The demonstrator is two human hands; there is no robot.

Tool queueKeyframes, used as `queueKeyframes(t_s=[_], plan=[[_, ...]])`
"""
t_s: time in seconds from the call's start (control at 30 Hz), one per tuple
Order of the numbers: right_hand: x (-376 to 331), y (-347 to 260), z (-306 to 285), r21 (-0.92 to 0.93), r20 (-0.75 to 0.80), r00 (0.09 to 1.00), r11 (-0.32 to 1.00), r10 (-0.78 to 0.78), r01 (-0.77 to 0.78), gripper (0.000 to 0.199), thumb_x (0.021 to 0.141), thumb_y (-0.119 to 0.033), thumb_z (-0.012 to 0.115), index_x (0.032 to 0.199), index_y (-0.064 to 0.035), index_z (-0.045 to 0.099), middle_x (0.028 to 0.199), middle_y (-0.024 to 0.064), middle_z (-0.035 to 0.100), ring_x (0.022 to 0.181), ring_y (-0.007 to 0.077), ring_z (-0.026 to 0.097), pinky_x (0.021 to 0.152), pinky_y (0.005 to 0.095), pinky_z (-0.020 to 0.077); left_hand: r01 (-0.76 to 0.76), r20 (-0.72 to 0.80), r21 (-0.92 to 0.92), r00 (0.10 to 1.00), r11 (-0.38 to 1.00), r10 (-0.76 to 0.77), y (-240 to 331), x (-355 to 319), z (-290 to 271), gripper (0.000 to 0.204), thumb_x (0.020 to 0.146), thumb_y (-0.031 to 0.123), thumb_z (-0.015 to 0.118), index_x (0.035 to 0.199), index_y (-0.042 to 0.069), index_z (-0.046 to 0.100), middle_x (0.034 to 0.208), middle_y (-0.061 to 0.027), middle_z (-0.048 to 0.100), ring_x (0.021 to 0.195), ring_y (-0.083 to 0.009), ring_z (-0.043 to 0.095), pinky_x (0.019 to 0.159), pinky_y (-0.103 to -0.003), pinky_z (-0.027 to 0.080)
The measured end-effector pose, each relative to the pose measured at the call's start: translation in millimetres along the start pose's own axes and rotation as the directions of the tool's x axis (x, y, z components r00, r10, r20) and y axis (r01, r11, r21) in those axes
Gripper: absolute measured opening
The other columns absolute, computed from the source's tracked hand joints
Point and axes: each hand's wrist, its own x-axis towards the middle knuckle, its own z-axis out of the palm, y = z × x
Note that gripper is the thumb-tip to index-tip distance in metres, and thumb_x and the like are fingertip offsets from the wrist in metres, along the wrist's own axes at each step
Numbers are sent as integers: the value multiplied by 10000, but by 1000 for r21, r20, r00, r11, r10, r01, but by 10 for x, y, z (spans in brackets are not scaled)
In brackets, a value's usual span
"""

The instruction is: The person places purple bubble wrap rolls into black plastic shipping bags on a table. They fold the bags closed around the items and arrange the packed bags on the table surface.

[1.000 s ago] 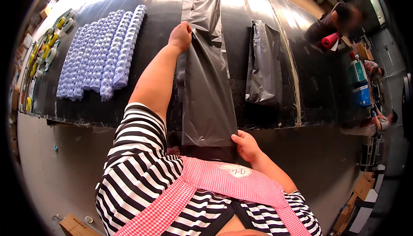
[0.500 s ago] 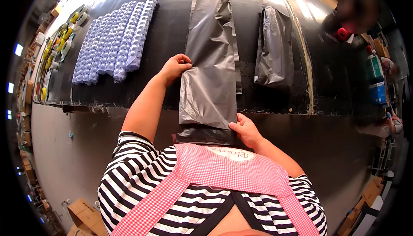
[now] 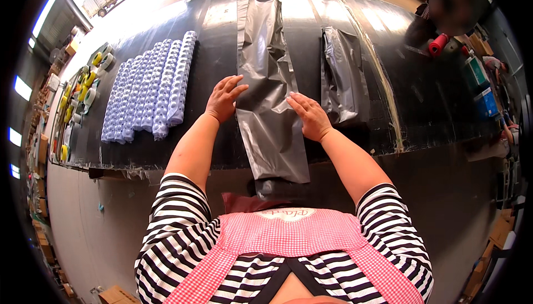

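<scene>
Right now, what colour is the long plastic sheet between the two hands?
The plastic sheet is shiny dark grey; the head view shows it best.

The long, flat plastic sheet [image 3: 275, 137] across the black worktop [image 3: 219, 49]'s near edge was dark grey; the bumpy plastic rolls [image 3: 162, 90] toward the worktop's left edge, pale lilac; the fabric bib apron [image 3: 291, 234], pink-and-white gingham; the short-sleeved shirt [image 3: 176, 207], black-and-white striped.

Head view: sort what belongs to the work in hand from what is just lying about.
In use:
long grey film, between left hand and right hand
black table beneath it

Apparently just lying about:
shorter grey film
lilac bubbly rolls
tape rolls
red roll
</scene>
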Motion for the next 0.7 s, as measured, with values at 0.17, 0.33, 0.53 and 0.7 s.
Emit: queueKeyframes(t_s=[0.17,0.33,0.53,0.7], plan=[[550,242,3,-17,323,942,995,-91,102,768,750,24,517,1491,-108,365,1581,101,296,1463,252,267,1201,381,216,-415,215,-39,885,909,413,-430,495,127,234,759,37,609,986,84,638,1448,-79,491,1358,-283,435,1121,-423,361],[974,448,190,-5,605,790,992,-97,126,725,787,-27,521,1492,-118,379,1582,88,300,1470,228,257,1205,376,203,-290,458,-251,805,924,377,-516,704,330,107,755,62,635,861,66,618,1512,-180,387,1379,-343,392,1108,-389,367],[1484,862,494,596,789,611,-316,60,-738,391,985,-240,521,1310,-29,572,1250,119,640,1086,197,636,1002,343,480,300,631,-556,759,775,159,-1071,1004,824,268,824,25,571,1079,70,644,1444,-176,421,1344,-285,391,1062,-333,383],[1644,578,176,549,799,599,-464,49,-695,402,1011,-261,471,1324,-25,561,1266,99,632,1102,187,633,993,340,487,539,719,-639,672,549,178,-1410,1054,894,357,884,150,615,1234,83,633,1077,-43,708,983,-215,674,851,-338,517]])
